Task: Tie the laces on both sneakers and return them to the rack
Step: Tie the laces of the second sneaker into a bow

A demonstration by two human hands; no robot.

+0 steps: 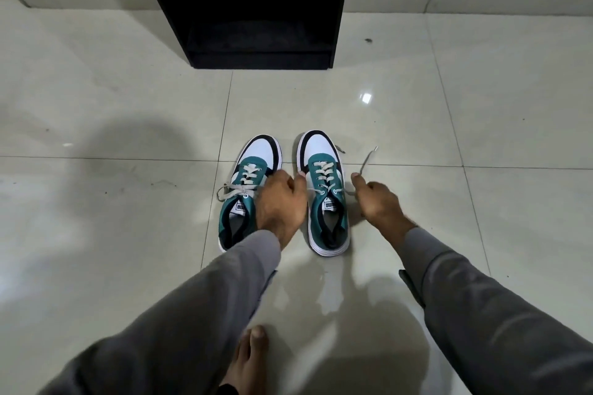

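Two teal, white and black sneakers stand side by side on the tiled floor, toes pointing away from me. The left sneaker (248,183) has a loose lace looped out to its left. The right sneaker (324,189) has both lace ends untied. My right hand (378,202) pinches the right lace end (367,160), which sticks up and away. My left hand (280,202) lies between the shoes, fingers closed at the right sneaker's left lace end; the lace itself is mostly hidden under the fingers.
A black open shoe rack (256,9) stands straight ahead against the wall, its lower shelf dark. Glossy beige floor tiles (128,234) surround the shoes. My bare foot (248,359) rests at the bottom middle of the view.
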